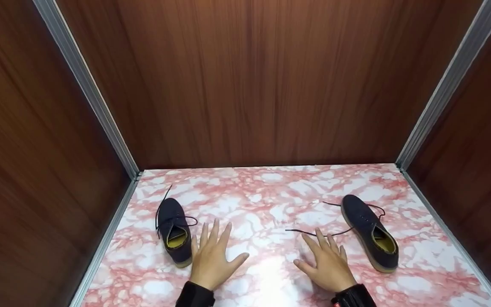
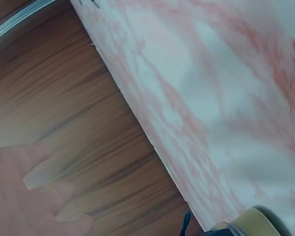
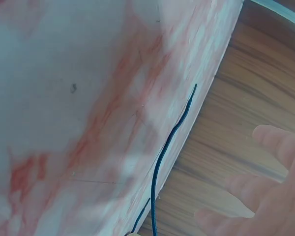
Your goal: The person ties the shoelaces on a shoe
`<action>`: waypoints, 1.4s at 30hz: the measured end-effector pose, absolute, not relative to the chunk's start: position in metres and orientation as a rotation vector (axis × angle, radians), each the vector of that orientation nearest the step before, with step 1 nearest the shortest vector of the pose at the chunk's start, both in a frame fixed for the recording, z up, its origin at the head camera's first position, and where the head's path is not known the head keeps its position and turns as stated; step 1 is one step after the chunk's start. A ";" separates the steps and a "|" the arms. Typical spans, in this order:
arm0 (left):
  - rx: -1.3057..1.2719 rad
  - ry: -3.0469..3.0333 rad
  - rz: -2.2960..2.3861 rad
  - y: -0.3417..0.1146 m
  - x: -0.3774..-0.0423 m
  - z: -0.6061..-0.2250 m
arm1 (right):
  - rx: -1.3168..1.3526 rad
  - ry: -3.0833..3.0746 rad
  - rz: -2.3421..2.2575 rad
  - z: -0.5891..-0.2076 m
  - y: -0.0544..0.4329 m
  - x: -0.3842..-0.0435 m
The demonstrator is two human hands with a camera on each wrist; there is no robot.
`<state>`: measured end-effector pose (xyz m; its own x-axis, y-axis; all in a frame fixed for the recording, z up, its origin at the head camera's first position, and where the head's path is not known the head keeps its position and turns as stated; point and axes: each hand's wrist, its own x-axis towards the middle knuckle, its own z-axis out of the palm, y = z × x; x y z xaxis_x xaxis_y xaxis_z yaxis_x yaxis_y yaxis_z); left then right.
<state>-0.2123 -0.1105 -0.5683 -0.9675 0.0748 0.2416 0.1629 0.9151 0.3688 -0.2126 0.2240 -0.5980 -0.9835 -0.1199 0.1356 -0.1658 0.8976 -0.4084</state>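
Two dark navy lace-up shoes with tan soles and yellow insoles rest upright, toes pointing away. In the head view, my left hand [image 1: 212, 260] is beside the left shoe [image 1: 179, 245], fingers spread and straight, holding nothing. The lace of that shoe loops out over its side. My right hand [image 1: 327, 264] is left of the right shoe [image 1: 362, 221], its fingers spread too, with nothing held. A loose dark lace [image 3: 160, 162] from the right shoe trails leftward past the right fingertips. In the left wrist view, only part of a tan sole [image 2: 258, 223] shows at the bottom edge.
A red-and-white marbled tabletop [image 1: 254, 204] lies under everything. Brown wood-grain panels [image 1: 237, 85] close it in at the back and both sides. Grey metal posts [image 1: 96, 98] stand at the back corners. Black bands [image 1: 195, 294] wrap both wrists.
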 end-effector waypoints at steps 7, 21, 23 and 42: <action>-0.102 -2.838 -0.582 -0.136 -0.217 -0.559 | 0.275 -2.949 0.750 -0.593 0.216 -0.214; 0.187 -2.808 -0.873 -0.202 -0.231 -0.567 | 0.466 -2.910 1.090 -0.596 0.195 -0.226; 0.229 -2.814 -0.887 -0.209 -0.233 -0.568 | 0.481 -2.917 1.174 -0.597 0.193 -0.228; 0.429 -2.914 -1.052 -0.259 -0.261 -0.575 | 0.612 -2.933 1.708 -0.592 0.155 -0.247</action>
<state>-0.2613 -0.2585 -0.5752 -0.9622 -0.2603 -0.0795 -0.2511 0.7363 0.6283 -0.2470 0.1546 -0.5922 -0.8916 -0.4447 -0.0858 -0.1450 0.4596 -0.8762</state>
